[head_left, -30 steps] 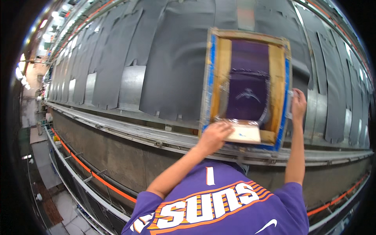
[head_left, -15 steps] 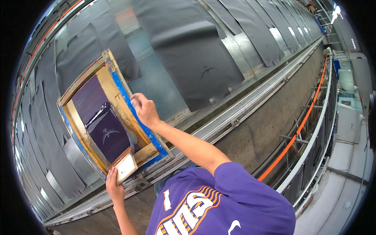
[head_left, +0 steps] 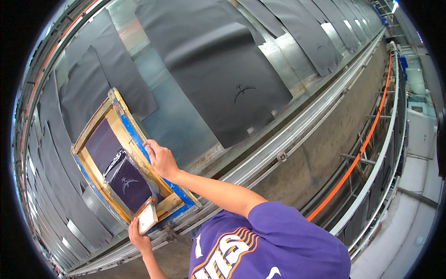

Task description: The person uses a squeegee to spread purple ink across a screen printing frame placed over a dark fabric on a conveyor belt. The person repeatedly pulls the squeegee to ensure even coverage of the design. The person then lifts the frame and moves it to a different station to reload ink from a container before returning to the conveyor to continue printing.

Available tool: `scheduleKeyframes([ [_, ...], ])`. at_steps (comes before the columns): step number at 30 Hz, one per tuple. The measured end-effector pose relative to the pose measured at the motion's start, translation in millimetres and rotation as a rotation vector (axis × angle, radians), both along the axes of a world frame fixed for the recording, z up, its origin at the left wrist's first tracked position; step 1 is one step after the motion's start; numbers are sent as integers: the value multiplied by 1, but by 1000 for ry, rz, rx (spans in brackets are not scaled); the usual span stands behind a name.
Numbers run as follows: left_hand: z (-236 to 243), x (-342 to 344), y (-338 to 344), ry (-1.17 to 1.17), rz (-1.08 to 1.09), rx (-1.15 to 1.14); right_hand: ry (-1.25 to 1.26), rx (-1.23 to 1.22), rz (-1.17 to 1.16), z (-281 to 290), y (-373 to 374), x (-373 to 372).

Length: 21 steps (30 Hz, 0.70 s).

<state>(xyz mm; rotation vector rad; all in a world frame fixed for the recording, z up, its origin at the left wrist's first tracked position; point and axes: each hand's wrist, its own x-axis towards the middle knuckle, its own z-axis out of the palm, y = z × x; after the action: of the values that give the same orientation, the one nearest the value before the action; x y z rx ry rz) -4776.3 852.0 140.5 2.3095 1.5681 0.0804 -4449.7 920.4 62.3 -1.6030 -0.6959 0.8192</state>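
A wooden screen-printing frame (head_left: 129, 128) with blue tape along its sides lies on the long table, left of centre. Its dark mesh (head_left: 103, 138) carries a pale curved leaf-like design, with a glossy band of wet ink (head_left: 116, 163) just beyond it. My left hand (head_left: 139, 237) grips a squeegee (head_left: 147, 218) with a pale handle and a reddish-brown edge, at the near end of the mesh. Closed on the frame's right side rail is my right hand (head_left: 161, 159). What lies directly beneath the frame is hidden.
To the right of the frame lies a dark grey sheet (head_left: 209, 69) with a small printed curved design. More grey sheets (head_left: 79, 186) cover the table both ways. A metal rail (head_left: 260, 162) runs along the near edge; an orange pipe (head_left: 360, 158) follows at the right.
The whole view has shifted, so the frame and both hands sit lower in it. The squeegee stays at the near end of the mesh, and both hands keep their holds.
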Motion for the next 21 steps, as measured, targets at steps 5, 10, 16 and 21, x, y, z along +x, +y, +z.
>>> scheduleKeyframes([
  [5,-2,-2,13,45,-45,-26,78,-9,19,-7,-1,2],
  [10,6,5,31,115,-84,-145,185,-26,62,-3,0,10],
  [16,11,0,39,152,-59,-236,234,0,89,1,1,13],
  [21,12,-2,43,182,-70,-270,245,5,77,-5,1,10],
])
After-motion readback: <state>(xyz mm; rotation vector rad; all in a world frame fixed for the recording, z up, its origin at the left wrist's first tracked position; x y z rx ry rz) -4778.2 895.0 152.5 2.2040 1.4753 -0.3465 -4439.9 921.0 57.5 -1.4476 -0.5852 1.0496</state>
